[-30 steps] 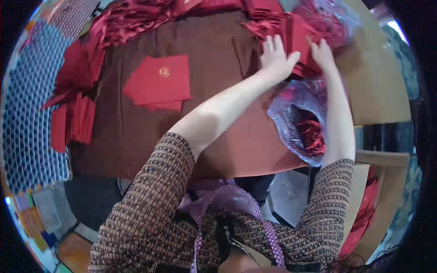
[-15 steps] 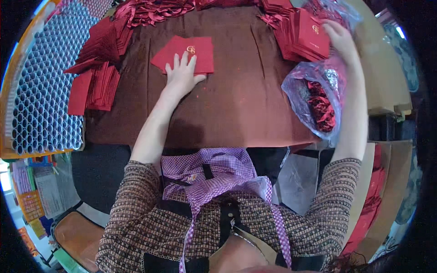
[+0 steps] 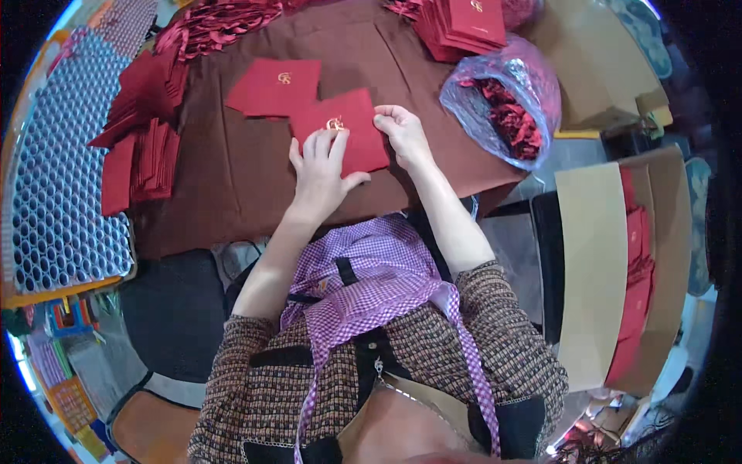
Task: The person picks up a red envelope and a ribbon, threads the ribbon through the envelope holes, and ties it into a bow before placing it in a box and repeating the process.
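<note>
A flat, square red card [image 3: 357, 155] with a gold emblem lies on the brown cloth in front of me; whether it is folded or an envelope I cannot tell. My left hand [image 3: 319, 176] rests on its left part, fingers apart and thumb stretched out. At the card's upper right edge, my right hand [image 3: 405, 138] pinches it between thumb and fingers. Just beyond, to the left, a few more red cards [image 3: 267, 91] overlap each other, the top one bearing the same gold emblem.
A clear plastic bag [image 3: 541, 100] of crumpled dark red pieces stands at the right, below a stack of red cards [image 3: 464, 35]. More red stacks [image 3: 147, 166] line the left edge beside a white honeycomb-like rack [image 3: 66, 178]. A cardboard box [image 3: 595, 271] holds red packets.
My right hand has come from the right-hand stack to the middle, now gripping a red card. My left hand has left the overlapping cards and moved nearer, onto this card. The view has shifted right.
</note>
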Available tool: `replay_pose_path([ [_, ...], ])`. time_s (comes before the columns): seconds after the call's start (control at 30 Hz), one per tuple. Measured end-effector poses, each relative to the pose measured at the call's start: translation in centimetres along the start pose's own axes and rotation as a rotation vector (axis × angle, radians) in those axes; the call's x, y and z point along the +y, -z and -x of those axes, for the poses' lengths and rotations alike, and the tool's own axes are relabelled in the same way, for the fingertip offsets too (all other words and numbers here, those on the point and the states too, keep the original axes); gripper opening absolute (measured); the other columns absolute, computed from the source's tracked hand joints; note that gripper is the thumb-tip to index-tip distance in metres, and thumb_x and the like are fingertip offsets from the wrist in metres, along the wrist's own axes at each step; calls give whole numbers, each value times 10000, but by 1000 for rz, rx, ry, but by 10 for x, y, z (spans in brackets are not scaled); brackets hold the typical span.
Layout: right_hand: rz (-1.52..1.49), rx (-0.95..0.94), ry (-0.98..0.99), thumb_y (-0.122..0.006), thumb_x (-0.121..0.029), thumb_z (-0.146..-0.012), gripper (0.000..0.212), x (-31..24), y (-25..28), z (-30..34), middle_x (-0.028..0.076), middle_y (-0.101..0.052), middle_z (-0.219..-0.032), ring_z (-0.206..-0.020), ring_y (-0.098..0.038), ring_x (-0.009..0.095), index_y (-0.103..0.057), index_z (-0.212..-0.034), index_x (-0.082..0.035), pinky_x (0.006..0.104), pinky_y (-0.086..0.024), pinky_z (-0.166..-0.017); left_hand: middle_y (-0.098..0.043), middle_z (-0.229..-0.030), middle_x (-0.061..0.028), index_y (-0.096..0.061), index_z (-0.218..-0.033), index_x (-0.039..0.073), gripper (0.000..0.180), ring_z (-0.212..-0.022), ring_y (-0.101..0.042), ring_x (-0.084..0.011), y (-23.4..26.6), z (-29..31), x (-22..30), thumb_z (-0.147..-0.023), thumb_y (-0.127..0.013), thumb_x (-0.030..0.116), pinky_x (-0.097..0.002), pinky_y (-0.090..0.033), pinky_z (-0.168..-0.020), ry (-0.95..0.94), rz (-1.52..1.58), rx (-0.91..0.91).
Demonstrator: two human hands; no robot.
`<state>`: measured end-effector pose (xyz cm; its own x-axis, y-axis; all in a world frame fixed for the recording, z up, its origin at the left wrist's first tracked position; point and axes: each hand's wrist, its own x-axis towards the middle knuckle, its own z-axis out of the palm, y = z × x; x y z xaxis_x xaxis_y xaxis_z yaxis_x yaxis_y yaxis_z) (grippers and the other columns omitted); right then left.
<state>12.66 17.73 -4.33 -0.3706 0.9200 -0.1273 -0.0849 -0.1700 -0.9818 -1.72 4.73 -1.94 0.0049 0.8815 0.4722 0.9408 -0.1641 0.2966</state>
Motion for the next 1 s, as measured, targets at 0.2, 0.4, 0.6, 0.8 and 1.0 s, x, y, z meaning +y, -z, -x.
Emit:
replay_pose_path([
  [0.2, 43, 57, 51, -580, -34, -848, 190, -9, 23, 35, 54, -648, -850, -762, -598, 101, -605, -1022, 37, 228, -481, -709, -569, -1121, -89, -601, -1080, 61, 355, -1100, -485, -283, -2, -26, -11, -776, -690, 221, -446, -338, -932, 32, 134, 217],
  [0.4, 90, 129, 52, -562, -19, -860, 157, -12, 27, 50, 27, -638, -855, -762, -587, 79, -606, -1005, 21, 210, -473, -713, -609, -1017, -37, -647, -1045, 138, 265, -1002, -547, -248, -34, -42, -20, -786, -681, 190, -414, -391, -863, 141, 354, 166],
  [0.6, 96, 151, 37, -563, -21, -862, 155, -6, 24, 56, 30, -642, -852, -768, -586, 79, -612, -1001, 25, 211, -471, -717, -601, -1027, -37, -657, -997, 135, 243, -1015, -542, -247, -41, -35, -21, -775, -695, 226, -414, -389, -859, 249, 466, 106],
  [0.8, 144, 214, 91, -591, -56, -836, 187, 7, 22, 53, 47, -653, -807, -733, -592, 96, -624, -1005, 17, 234, -477, -680, -592, -951, -91, -651, -989, 96, 282, -919, -575, -283, -35, -38, -14, -757, -717, 243, -416, -459, -770, 191, 174, 137],
  [1.0, 437, 191, 247, -611, -104, -840, 153, 1, 38, 44, 122, -675, -849, -800, -645, 185, -646, -947, -1, 307, -500, -720, -645, -927, -96, -666, -960, 88, 271, -897, -613, -277, -39, -39, -25, -767, -706, 273, -425, -457, -790, 357, 181, -81],
])
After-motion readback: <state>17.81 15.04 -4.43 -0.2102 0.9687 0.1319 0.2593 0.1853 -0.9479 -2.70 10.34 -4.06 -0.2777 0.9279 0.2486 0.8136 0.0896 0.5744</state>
